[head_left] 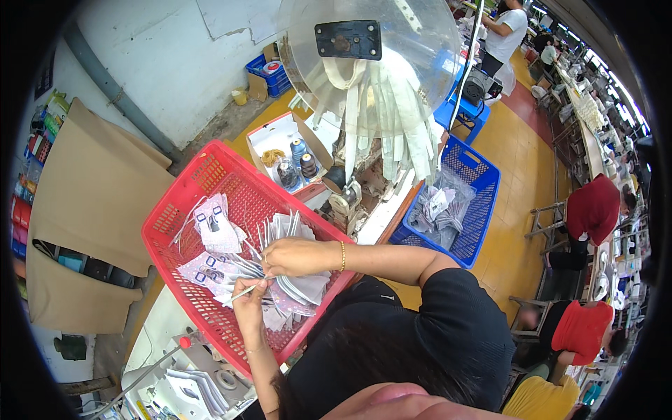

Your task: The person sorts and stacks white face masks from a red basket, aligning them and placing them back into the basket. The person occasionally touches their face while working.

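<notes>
Over a red plastic basket (231, 164) my two hands work close together. My left hand (248, 308) is closed in a pinch on a thin pale strip (241, 292) that sticks out past its fingers. Just above it, my right hand (297, 257) is closed, its fingertips pressed together beside the left thumb; what they hold is too small to make out. Around and beneath both hands lie stacked fabric pieces (301, 287), pale with purple patterning. Another bundle of printed pieces (217, 224) rests toward the basket's far side, with loose threads beside it.
Beyond the basket are an open carton (308, 136) with thread spools and a machine with hanging pale strips (402, 119). A blue basket (483, 189) of bagged pieces stands at right. White stacked pieces (196, 392) and tape lie lower left. Other people sit at benches far right.
</notes>
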`<state>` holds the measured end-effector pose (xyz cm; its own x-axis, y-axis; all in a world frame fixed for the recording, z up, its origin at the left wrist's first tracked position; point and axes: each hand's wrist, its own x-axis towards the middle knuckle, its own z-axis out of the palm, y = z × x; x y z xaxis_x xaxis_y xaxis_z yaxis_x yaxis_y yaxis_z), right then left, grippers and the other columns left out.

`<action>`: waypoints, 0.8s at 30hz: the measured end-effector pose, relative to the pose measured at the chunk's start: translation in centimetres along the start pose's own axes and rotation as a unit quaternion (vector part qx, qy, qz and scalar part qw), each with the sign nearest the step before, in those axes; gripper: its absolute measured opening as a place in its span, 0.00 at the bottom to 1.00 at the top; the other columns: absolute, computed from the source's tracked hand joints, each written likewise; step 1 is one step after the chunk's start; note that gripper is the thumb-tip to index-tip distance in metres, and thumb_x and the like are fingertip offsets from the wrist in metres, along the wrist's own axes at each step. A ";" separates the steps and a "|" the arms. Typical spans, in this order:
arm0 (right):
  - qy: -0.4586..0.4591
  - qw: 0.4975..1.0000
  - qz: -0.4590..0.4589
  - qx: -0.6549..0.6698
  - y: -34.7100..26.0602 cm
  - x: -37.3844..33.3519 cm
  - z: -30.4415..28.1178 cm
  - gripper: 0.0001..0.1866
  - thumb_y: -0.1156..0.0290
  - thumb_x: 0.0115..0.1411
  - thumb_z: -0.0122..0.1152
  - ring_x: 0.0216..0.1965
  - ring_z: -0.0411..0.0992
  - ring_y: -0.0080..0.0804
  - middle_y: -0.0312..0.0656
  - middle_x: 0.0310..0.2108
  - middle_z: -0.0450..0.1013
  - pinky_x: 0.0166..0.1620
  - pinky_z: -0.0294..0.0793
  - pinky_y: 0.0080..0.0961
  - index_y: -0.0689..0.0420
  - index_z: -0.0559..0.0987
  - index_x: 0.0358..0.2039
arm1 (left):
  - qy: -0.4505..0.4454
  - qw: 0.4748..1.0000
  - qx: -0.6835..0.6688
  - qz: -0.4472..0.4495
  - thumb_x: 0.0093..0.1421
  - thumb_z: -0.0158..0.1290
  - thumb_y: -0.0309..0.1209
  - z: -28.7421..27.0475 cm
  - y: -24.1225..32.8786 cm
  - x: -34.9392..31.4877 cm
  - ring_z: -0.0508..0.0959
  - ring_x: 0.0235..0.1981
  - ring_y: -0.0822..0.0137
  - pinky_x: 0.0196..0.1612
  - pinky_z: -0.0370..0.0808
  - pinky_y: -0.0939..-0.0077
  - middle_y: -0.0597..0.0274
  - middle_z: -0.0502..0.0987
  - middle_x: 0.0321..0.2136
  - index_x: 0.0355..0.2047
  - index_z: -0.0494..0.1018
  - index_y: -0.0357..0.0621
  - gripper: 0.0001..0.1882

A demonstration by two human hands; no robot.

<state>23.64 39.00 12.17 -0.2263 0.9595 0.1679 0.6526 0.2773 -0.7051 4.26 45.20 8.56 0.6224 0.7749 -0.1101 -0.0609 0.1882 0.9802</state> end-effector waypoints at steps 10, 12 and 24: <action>-0.018 0.997 -0.075 -0.019 -0.6 -1.8 0.1 0.12 0.70 0.54 0.57 0.42 0.71 0.44 0.48 0.35 0.71 0.43 0.69 0.40 0.60 0.76 0.38 | 0.011 0.986 0.147 0.074 0.47 0.55 0.11 0.4 0.3 0.0 0.76 0.28 0.64 0.33 0.71 0.75 0.55 0.76 0.27 0.22 0.68 0.38 0.10; -0.103 0.994 0.022 0.008 -0.4 -1.8 0.2 0.16 0.71 0.55 0.56 0.42 0.71 0.46 0.51 0.37 0.72 0.43 0.69 0.41 0.59 0.73 0.45 | 0.038 0.867 0.422 0.261 0.44 0.54 0.11 0.8 0.4 -0.1 0.76 0.28 0.60 0.33 0.71 0.70 0.53 0.75 0.26 0.22 0.67 0.37 0.10; 0.032 0.998 -0.038 -0.039 1.0 -0.3 1.1 0.10 0.73 0.55 0.54 0.34 0.75 0.44 0.44 0.35 0.73 0.36 0.74 0.36 0.60 0.77 0.38 | 0.041 0.819 0.432 0.376 0.49 0.57 0.15 1.4 0.4 -0.4 0.74 0.27 0.58 0.30 0.72 0.68 0.53 0.72 0.27 0.34 0.73 0.35 0.11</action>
<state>23.55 38.96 10.72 -0.2323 0.9364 0.2632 0.6903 0.3493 -0.6336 5.08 44.12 9.26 0.6051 0.5215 0.6016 0.1945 -0.8295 0.5235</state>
